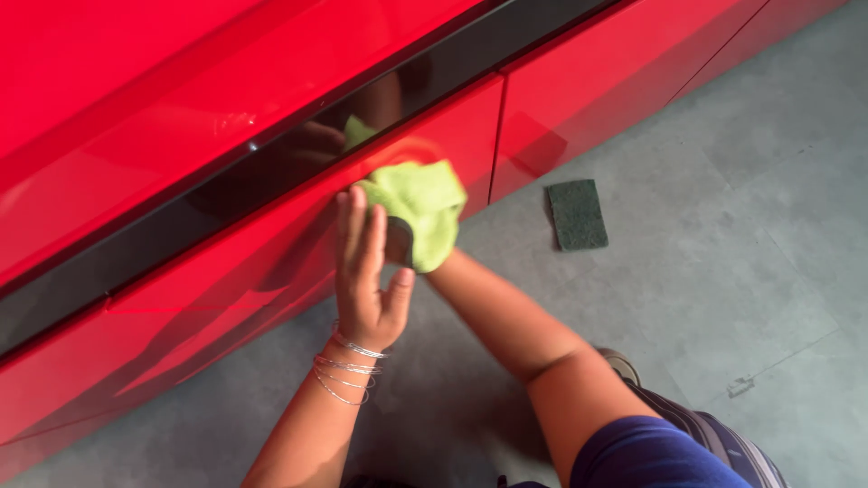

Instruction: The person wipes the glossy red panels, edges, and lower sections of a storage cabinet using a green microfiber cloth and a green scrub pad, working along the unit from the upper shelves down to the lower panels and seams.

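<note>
The right hand (432,248) is almost wholly wrapped in a yellow-green cloth (418,206), closed around it and pressing it flat against the glossy red cabinet front (226,244), just below the dark recessed strip (181,203) that runs along the cabinet; the fingers themselves are hidden under the fabric. Just left of it, the left hand (366,271) is raised with its fingers straight and held together, fingertips touching the red panel beside the cloth, thumb out toward the cloth, thin silver bangles (348,366) around the wrist. Both forearms reach up from the near edge toward the cabinet, the right one crossing in from the right. Judging by the surface, wiping is under way at the top right corner of this panel; the red looks shiny everywhere, so what is already wiped cannot be told from what remains. To the right, on the grey floor (723,271), lies a dark green scouring pad (577,214), well apart from both hands and untouched.
</note>
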